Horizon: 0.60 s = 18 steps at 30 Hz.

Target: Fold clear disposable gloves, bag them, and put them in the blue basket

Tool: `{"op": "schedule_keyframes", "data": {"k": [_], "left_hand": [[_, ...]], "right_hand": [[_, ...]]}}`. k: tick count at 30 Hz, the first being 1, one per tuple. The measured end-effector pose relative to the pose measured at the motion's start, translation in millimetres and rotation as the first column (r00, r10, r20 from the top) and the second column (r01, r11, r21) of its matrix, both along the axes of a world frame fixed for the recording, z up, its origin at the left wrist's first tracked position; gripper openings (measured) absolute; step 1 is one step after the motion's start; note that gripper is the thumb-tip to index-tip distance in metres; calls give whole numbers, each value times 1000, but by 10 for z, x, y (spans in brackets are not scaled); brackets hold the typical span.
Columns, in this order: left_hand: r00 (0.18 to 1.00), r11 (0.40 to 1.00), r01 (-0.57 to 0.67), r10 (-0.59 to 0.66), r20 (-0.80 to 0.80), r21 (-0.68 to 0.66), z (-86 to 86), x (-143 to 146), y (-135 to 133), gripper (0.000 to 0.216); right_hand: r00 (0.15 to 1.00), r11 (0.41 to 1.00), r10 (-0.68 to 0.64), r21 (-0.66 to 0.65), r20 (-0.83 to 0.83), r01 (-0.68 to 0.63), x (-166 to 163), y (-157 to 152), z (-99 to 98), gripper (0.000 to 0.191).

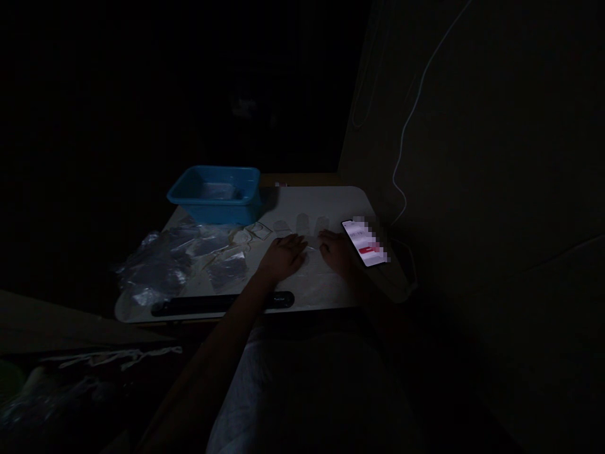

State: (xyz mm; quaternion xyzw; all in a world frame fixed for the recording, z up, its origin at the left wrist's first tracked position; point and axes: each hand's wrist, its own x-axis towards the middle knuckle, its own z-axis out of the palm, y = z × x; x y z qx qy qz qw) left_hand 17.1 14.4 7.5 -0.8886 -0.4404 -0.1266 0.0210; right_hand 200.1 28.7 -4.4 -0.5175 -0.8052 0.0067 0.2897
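My left hand lies flat on the white table with its fingers stretched out towards the right. Opposite it, my right hand has its fingers bent and drawn together. Between the two is a thin pale, see-through piece, which looks like plastic film. What the right fingertips hold is too dark to make out. Just beyond the hands sit several small clear pieces with rounded tops, among them one piece in the middle and another piece to its right.
A blue plastic basin stands at the table's back left. Crumpled clear plastic bags cover the left side. Along the front edge lies a long black bar. A lit phone rests right of my hands. A white cable hangs by the wall.
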Motion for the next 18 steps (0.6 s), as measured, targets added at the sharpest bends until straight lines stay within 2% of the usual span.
{"op": "schedule_keyframes", "data": {"k": [5, 18], "left_hand": [[1000, 1000, 1, -1, -7, -4, -8, -2, 4, 43], [998, 999, -36, 36, 47, 3, -7, 2, -3, 42]], "right_hand": [[998, 999, -40, -16, 40, 41, -11, -1, 13, 39], [997, 995, -69, -72, 22, 71, -11, -41, 64, 44]]}}
